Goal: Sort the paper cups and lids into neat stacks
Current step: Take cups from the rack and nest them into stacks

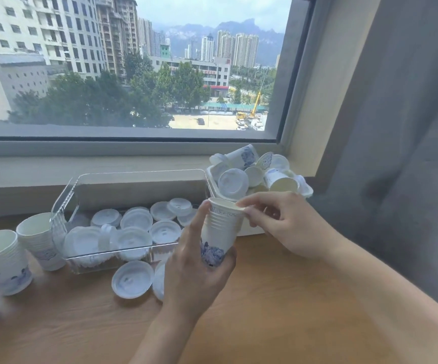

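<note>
surface (pixel 278 311): light wood, below the window
left edge: cup stacks (pixel 2 261)
middle: clear tray (pixel 133 185), loose lids (pixel 133 278)
right: white bin (pixel 249 229)

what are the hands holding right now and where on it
Both hold one white ribbed paper cup with a blue print: the left hand grips its lower body and base, and the right hand pinches its rim.

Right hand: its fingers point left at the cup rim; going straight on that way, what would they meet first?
The right hand would first meet the rim of the paper cup that the left hand holds; its fingers look already on it, though depth is unclear.
</note>
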Available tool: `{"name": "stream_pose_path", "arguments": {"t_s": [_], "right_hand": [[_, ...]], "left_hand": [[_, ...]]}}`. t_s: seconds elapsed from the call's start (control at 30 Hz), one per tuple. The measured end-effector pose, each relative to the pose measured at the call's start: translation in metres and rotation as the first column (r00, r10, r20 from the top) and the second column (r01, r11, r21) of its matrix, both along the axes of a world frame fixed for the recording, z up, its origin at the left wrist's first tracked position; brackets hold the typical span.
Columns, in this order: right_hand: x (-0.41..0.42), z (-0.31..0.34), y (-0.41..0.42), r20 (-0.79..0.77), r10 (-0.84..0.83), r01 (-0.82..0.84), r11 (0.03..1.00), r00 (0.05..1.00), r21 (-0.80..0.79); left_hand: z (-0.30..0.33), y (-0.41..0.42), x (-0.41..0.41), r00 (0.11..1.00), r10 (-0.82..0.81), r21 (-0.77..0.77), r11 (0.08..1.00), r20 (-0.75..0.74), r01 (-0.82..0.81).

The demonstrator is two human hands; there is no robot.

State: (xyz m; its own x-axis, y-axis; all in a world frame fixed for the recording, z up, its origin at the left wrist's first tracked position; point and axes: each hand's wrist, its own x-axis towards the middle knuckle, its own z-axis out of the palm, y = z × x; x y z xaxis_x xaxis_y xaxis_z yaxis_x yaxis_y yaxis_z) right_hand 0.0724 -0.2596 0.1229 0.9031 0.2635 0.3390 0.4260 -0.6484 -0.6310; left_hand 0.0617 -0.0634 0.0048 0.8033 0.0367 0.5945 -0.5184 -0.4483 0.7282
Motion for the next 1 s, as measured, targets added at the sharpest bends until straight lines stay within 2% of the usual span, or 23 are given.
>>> {"name": "stream_pose_path", "arguments": {"t_s": [0.1, 0.2, 0.3, 0.57, 0.87, 1.0], "right_hand": [[0.013, -0.007, -0.027, 0.229, -0.213, 0.206, 0.977, 0.95, 0.053], [0.035, -0.017, -0.049, 0.452, -0.311, 0.381, 0.922, 0.836, -0.072], [0.058, -0.029, -0.063, 0.438, -0.311, 0.444, 0.863, 0.843, -0.241], [0.089, -0.051, -0.068, 0.456, -0.271, 0.464, 0.796, 0.848, -0.388], [0.094, -0.058, -0.07, 0.546, -0.258, 0.501, 0.787, 0.797, -0.36], [0.087, -0.052, -0.067, 0.569, -0.287, 0.494, 0.833, 0.771, -0.248]], "left_hand": [[-0.005, -0.008, 0.009, 1.0, -0.008, 0.003, 1.0, -0.011, 0.008], [-0.01, -0.013, 0.017, 1.0, -0.001, -0.005, 1.0, -0.026, 0.0], [-0.014, -0.018, 0.025, 0.999, -0.003, -0.036, 0.999, -0.036, 0.002], [-0.015, -0.022, 0.037, 0.999, -0.043, -0.065, 0.997, -0.018, 0.042], [-0.019, -0.02, 0.039, 0.997, -0.065, -0.047, 0.997, -0.035, 0.064], [-0.017, -0.019, 0.038, 0.999, -0.041, -0.032, 0.999, -0.024, 0.04]]}}
